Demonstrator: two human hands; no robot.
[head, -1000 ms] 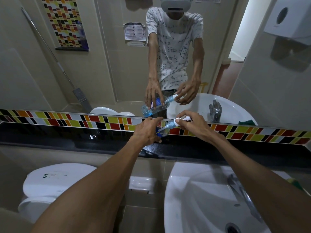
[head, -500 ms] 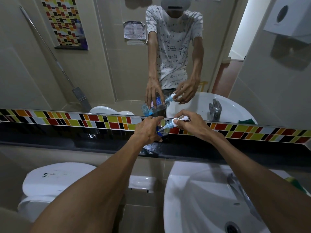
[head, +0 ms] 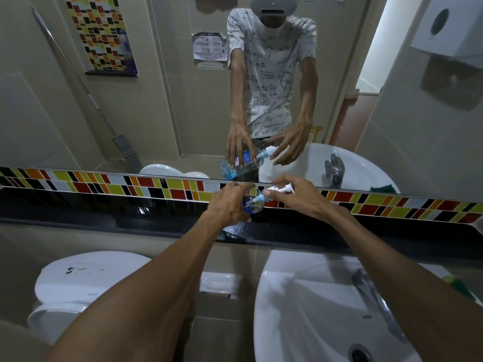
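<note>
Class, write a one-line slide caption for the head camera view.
The left hand holds a tilted bottle at the black ledge under the mirror; the right hand grips its pump.

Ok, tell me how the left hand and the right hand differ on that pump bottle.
The left hand grips the clear body of the bottle; the right hand holds the white pump head. The left hand sits lower, close to the black ledge; the right hand is higher, level with the tile strip. Both hold the same tilted bottle in front of the mirror.
</note>
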